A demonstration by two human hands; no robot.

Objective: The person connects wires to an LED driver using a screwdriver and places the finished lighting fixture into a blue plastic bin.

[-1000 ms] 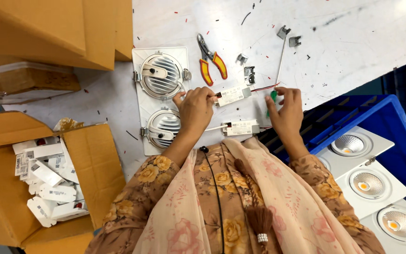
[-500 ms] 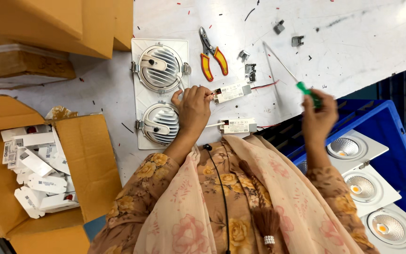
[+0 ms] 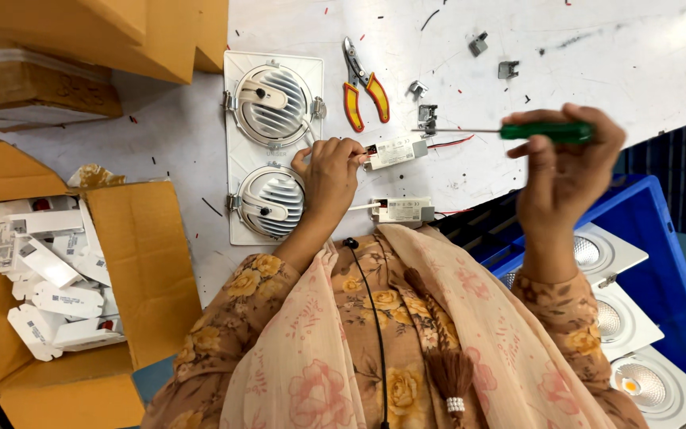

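A white double downlight fitting [image 3: 273, 147] lies back-up on the worktable, showing two round finned housings. My left hand [image 3: 329, 171] rests beside it, pinching the wire end at a small white driver box [image 3: 395, 151]. A second white driver box [image 3: 403, 210] lies just below, near the table's edge. My right hand [image 3: 567, 163] is raised off the table and grips a green-handled screwdriver [image 3: 510, 131], whose thin shaft points left over the driver box.
Orange-handled pliers [image 3: 363, 83] and small metal clips [image 3: 422, 99] lie on the white table [image 3: 597, 48]. An open cardboard box [image 3: 132, 278] of white parts sits on the left. A blue crate [image 3: 668, 262] with finished white downlights stands on the right.
My right hand has lifted the screwdriver up and away to the right of the driver box. My left hand stays at the wire by the fitting.
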